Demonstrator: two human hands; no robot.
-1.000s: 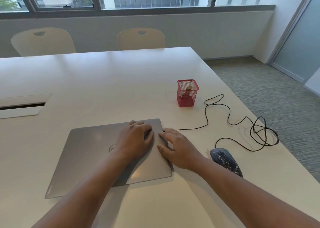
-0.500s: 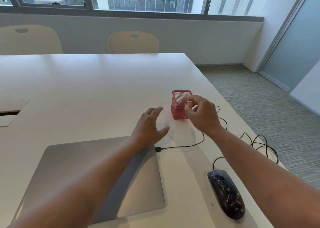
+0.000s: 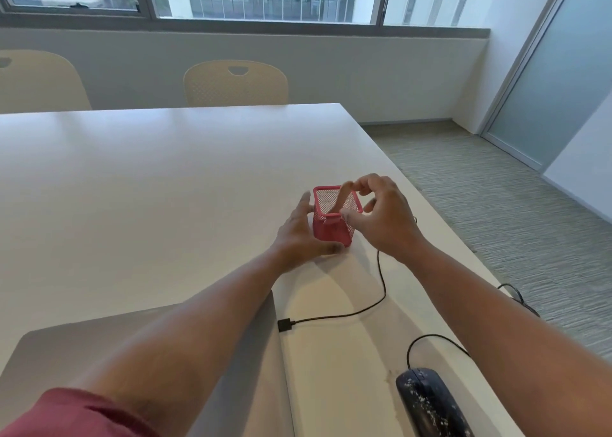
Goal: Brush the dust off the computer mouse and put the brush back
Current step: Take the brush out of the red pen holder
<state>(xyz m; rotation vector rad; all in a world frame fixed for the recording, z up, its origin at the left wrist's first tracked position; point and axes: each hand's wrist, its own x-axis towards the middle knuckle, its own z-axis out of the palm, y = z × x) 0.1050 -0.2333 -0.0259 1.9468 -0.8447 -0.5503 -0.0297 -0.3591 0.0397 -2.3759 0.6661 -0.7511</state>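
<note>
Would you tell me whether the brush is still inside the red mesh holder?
Yes, inside: the brush stands in the red mesh holder, its handle leaning above the rim toward the right hand.

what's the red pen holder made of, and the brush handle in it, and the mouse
Red pen holder: looks like painted wire mesh, probably metal; the tabletop shows through its fine grid.
Brush handle: pale tan and smooth, maybe wood or plastic; too blurred to tell.
Mouse: dark, slightly glossy shell, likely moulded plastic, speckled with white dust.
</note>
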